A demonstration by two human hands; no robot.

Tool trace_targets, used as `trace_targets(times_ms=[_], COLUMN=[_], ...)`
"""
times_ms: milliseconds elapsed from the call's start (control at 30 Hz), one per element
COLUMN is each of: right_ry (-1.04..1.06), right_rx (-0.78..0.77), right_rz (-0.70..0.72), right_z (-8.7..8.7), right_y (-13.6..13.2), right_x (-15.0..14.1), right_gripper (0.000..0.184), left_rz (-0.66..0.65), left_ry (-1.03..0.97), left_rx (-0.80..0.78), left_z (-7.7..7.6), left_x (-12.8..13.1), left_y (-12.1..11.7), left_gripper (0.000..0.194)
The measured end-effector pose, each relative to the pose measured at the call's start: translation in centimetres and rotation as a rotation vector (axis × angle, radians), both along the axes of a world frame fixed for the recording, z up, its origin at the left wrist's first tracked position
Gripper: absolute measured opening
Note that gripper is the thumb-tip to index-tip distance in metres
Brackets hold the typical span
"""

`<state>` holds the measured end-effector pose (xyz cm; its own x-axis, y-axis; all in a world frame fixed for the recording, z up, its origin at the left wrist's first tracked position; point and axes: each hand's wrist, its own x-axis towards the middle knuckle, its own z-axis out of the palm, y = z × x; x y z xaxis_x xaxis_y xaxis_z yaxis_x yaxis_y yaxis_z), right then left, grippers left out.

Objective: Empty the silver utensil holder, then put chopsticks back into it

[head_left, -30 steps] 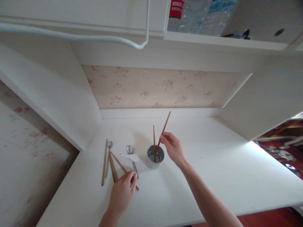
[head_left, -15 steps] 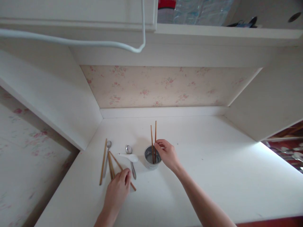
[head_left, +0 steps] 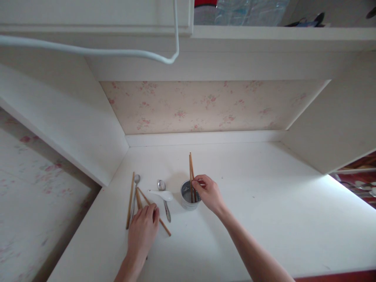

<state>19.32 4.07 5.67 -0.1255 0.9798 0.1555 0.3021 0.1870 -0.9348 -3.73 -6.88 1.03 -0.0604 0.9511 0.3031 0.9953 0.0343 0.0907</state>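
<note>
A small grey metal cup point(head_left: 188, 199) stands on the white desk point(head_left: 252, 219) with two wooden chopsticks point(head_left: 191, 172) upright in it. My right hand point(head_left: 207, 192) is beside the cup's right rim, its fingers pinched on those chopsticks. My left hand point(head_left: 143, 231) lies flat on the desk, fingers stretched over loose wooden chopsticks point(head_left: 152, 209). Another chopstick point(head_left: 130, 199), two metal spoons point(head_left: 134, 192) point(head_left: 162, 192) and a white ceramic spoon point(head_left: 161, 194) lie just beyond it.
The desk sits in a white alcove with a floral back panel point(head_left: 205, 107) and side walls point(head_left: 67, 117). A shelf overhead point(head_left: 264, 33) holds plastic bottles, and a white cable point(head_left: 117, 53) hangs across the top.
The tilted chopstick in my right hand has come upright and dropped into the cup beside the other one. My left hand has slid left onto the loose chopsticks.
</note>
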Motion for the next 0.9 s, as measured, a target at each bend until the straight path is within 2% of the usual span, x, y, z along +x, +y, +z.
trace_targets(times_ms=[200,367,533,900], right_ry=[0.034,0.018,-0.013,-0.021], right_rx=[-0.008,0.044,0.111,0.128], right_rz=[0.013,-0.001,-0.010,-0.049], right_z=[0.0,0.5,0.7,1.5], right_y=[-0.2,-0.1,0.2,0.4], right_x=[0.0,-0.3,-0.5,-0.6], right_gripper=[0.015,0.023,0.021,0.024], left_rz=[0.041,0.020,0.010,0.012], left_ry=[-0.029,-0.088,-0.114,-0.102], left_rx=[-0.042,-0.086,-0.132,-0.154], left_z=[-0.4,-0.1,0.4,0.7], left_x=[-0.3,0.1,0.4,0.6], left_y=[0.4,0.4,0.3,0.2], left_gripper=[0.026,0.024,0.026,0.026])
